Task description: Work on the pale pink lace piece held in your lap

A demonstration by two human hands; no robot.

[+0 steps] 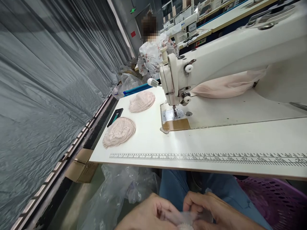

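Observation:
Low in the view, over my lap, my left hand (153, 213) and my right hand (208, 210) are close together with curled fingers. Between them they pinch a pale sheer fabric piece (188, 217), partly hidden by the fingers and cut off by the bottom edge. A whitish, textured part shows at its lower end. Both hands are below the front edge of the white sewing table (144, 147), apart from the sewing machine (175, 80) standing on it.
Stacks of pale pink lace pieces (120, 131) and round fabric pieces (142, 101) lie left, beside a dark phone-like object (115, 117). Pink fabric (227, 85) lies under the machine arm. A purple basket (275, 198), clear plastic (107, 195) and cardboard box (81, 166) are below. A person (153, 54) sits ahead.

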